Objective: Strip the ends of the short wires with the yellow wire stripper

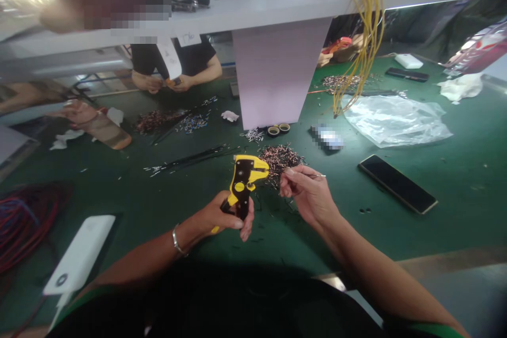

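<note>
Working at a green bench: left hand closed around a yellow wire stripper, which sits at 9 o'clock from the right hand. Right hand narrowly pinches a thin wire, running toward 3 o'clock. Pile of wire pieces lies at 11 o'clock, just beyond the fingers.

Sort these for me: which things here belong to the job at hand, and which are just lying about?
Job at hand:
left hand holding a yellow-and-black wire stripper
right hand pinching a thin wire
pile of short wire pieces

Lying about:
black smartphone
clear plastic bag
two small tape rolls
</note>
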`<state>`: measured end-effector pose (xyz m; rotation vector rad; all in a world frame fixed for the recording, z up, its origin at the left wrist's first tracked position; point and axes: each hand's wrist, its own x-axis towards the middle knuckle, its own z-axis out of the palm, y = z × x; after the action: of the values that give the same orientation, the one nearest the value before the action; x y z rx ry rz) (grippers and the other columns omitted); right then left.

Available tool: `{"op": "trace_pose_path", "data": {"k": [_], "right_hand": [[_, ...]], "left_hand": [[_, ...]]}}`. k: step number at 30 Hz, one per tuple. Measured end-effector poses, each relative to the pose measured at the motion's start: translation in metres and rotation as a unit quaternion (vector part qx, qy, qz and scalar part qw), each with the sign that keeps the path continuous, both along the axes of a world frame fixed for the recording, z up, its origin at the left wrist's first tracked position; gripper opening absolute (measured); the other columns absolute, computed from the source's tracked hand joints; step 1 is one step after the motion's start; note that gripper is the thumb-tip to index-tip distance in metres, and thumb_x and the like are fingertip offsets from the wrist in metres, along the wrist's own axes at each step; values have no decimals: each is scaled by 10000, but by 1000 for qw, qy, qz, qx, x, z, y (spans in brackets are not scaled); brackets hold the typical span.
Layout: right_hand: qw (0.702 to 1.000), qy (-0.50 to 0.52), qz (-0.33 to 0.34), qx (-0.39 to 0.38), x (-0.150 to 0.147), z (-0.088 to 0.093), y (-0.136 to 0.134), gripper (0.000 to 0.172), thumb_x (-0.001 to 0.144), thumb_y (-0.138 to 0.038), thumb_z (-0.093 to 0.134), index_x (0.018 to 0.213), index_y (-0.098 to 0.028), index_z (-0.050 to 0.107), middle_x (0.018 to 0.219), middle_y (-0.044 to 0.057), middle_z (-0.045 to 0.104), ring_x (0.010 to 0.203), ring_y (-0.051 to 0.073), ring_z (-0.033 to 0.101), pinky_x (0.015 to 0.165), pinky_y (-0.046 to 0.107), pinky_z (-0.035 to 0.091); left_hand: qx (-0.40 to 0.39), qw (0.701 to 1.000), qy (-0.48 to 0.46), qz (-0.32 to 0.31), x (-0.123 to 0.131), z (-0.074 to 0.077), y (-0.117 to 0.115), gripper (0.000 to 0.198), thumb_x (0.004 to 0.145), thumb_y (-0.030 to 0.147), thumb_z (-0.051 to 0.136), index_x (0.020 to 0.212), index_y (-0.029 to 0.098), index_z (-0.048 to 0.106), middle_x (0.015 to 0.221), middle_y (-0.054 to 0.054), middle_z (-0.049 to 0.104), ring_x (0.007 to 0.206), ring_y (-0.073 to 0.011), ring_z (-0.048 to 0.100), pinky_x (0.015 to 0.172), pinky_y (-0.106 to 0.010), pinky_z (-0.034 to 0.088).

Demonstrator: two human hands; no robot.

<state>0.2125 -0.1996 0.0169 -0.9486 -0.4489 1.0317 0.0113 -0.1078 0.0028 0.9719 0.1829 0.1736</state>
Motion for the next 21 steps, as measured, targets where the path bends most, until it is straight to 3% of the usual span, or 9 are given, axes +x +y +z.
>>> {"op": "trace_pose_path", "data": {"k": [17, 21], "right_hand": [[998, 46, 33, -22, 3, 0, 2, 177, 662, -254, 805, 583, -175, 666, 570, -7, 656, 429, 90, 506, 477, 258, 490], [997, 58, 46, -24, 3, -3, 3, 186, 659, -251, 807, 576, -177, 658, 567, -10, 652, 430, 88, 495, 479, 258, 487]], "left_hand": [[35, 998, 40, 36, -3, -1, -8, 197, 705, 166, 785, 805, 122, 621, 556, 3, 614, 439, -124, 589, 452, -260, 536], [40, 996, 56, 65, -5, -4, -7, 199, 722, 168, 773, 785, 142, 585, 467, 41, 567, 340, -80, 489, 384, -209, 467]]}}
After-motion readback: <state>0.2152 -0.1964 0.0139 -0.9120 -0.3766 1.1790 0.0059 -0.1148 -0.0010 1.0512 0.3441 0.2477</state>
